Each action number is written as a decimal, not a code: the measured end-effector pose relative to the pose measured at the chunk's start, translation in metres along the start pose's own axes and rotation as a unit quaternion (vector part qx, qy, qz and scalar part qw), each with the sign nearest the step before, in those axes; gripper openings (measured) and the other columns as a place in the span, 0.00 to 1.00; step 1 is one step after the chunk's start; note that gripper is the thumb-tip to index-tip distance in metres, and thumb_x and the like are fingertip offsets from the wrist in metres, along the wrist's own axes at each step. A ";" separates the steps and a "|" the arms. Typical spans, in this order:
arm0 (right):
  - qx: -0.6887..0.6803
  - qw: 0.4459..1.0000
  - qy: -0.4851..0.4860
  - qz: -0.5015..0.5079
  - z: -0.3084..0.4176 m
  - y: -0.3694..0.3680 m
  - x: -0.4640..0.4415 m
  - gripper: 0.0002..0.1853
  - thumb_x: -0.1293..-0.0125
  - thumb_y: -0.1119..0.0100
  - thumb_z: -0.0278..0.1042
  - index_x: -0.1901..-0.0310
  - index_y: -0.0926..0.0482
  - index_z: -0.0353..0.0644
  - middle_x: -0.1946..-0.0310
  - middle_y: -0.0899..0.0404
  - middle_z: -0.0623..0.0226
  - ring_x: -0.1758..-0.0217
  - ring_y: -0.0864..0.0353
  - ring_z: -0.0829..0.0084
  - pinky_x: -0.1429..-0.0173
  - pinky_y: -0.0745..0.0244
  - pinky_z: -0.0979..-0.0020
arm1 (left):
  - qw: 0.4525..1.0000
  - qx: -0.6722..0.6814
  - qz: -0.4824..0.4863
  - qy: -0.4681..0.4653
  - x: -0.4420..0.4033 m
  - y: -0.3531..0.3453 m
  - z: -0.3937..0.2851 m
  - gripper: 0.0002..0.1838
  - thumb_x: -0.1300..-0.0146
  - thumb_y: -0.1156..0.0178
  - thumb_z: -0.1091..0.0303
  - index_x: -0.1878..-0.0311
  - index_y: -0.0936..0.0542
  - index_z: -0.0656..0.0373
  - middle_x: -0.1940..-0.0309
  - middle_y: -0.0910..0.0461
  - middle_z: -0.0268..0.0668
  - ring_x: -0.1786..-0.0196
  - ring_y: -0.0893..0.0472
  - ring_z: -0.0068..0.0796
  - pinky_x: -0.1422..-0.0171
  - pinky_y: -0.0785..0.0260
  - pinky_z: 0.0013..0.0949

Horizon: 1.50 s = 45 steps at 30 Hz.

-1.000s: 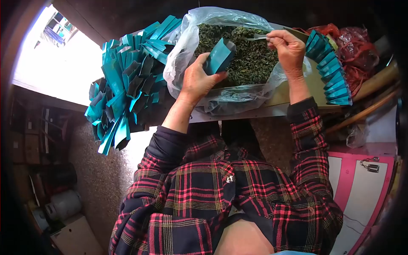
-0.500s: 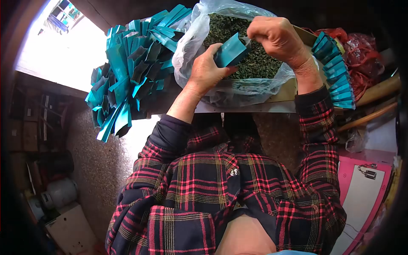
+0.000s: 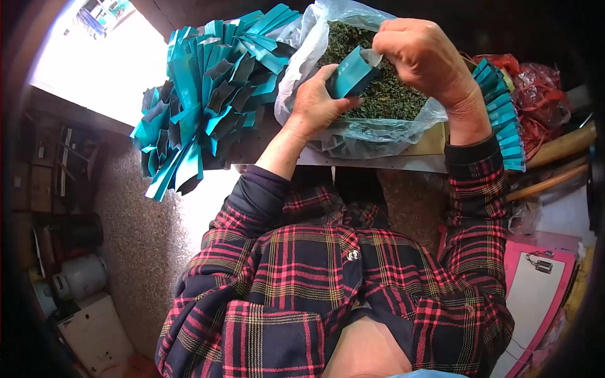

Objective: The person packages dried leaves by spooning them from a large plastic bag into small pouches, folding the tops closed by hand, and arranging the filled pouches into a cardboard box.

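I see the left hand (image 3: 315, 106) wrapped around a narrow, box-sided teal packet (image 3: 353, 74), thumb on the near side, the other fingers on the far side, parted only by the packet's width. The packet sits over the left part of a bed of dark green dried leaves (image 3: 403, 97), tilted so its mouth faces far and right. The right hand (image 3: 425, 60) is just beside that mouth, its fingers bent inward; their tips are hidden from me, so I cannot tell how tightly they close or what they hold. Something whitish (image 3: 372, 58) shows at the opening, too small to identify.

I judge the packet light and thin-walled, stiff along its creases but easily crushed, perhaps a little slippery. I would take it low on its two sides, gently, leaving the mouth free.

The leaves look dry, curled and crumbly, inside a crinkled translucent plastic bag (image 3: 372, 138) on the counter (image 3: 403, 162). To the left, a heap of creased teal packets (image 3: 189, 94) shows dark insides; to the right stands a pleated row of teal packets (image 3: 504, 120), near glossy, crumpled red plastic bags (image 3: 535, 88).
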State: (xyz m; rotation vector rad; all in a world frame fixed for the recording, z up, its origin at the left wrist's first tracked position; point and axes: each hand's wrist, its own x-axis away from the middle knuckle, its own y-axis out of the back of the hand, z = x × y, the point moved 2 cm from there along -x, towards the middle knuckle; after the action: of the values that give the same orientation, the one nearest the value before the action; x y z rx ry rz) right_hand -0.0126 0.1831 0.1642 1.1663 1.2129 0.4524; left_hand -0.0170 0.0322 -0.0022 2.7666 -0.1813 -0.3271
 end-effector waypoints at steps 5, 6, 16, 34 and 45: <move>-0.004 1.000 0.011 -0.028 -0.001 0.000 0.001 0.07 0.53 0.45 0.14 0.73 0.25 0.36 0.76 0.25 0.59 0.72 0.22 0.58 0.69 0.28 0.65 | 1.000 0.005 -0.006 -0.009 0.001 -0.001 -0.001 0.41 0.58 0.22 0.59 0.40 0.28 0.59 0.53 0.20 0.39 0.51 0.22 0.27 0.43 0.31 0.31; -0.023 1.000 0.004 0.007 0.001 -0.006 0.002 0.07 0.53 0.45 0.14 0.73 0.25 0.36 0.75 0.24 0.59 0.71 0.22 0.58 0.69 0.28 0.65 | 1.000 0.005 -0.005 -0.009 0.000 -0.001 0.001 0.41 0.58 0.22 0.59 0.40 0.28 0.59 0.53 0.20 0.39 0.51 0.22 0.27 0.43 0.31 0.31; -0.072 0.901 -0.368 -0.220 -0.035 -0.039 0.108 0.07 0.39 0.43 0.20 0.65 0.16 0.40 0.76 0.23 0.77 0.74 0.29 0.88 0.69 0.34 0.82 | 0.999 0.035 -0.013 -0.011 -0.001 -0.003 0.010 0.39 0.57 0.22 0.61 0.40 0.27 0.59 0.53 0.20 0.39 0.51 0.22 0.27 0.44 0.31 0.30; -0.134 0.905 -0.317 -0.248 0.025 -0.071 0.063 0.10 0.45 0.34 0.24 0.61 0.19 0.36 0.67 0.20 0.69 0.68 0.25 0.80 0.62 0.28 0.78 | 0.989 -0.066 -0.097 -0.094 0.003 -0.015 -0.013 0.42 0.61 0.22 0.59 0.41 0.30 0.60 0.53 0.22 0.47 0.49 0.23 0.48 0.45 0.29 0.42; -0.081 0.926 -0.271 -0.251 0.025 -0.032 0.059 0.04 0.49 0.38 0.17 0.70 0.23 0.32 0.72 0.24 0.66 0.69 0.25 0.75 0.62 0.30 0.76 | 0.902 0.425 0.049 0.059 0.011 -0.021 -0.026 0.54 0.55 0.22 0.62 0.31 0.46 0.72 0.39 0.34 0.52 0.40 0.30 0.37 0.36 0.34 0.34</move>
State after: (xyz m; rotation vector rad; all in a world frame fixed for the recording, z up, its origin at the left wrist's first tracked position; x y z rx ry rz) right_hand 0.0208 0.2064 0.1057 0.7244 0.9133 -0.1554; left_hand 0.0021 0.0582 0.0121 3.6024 -0.5427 -0.0395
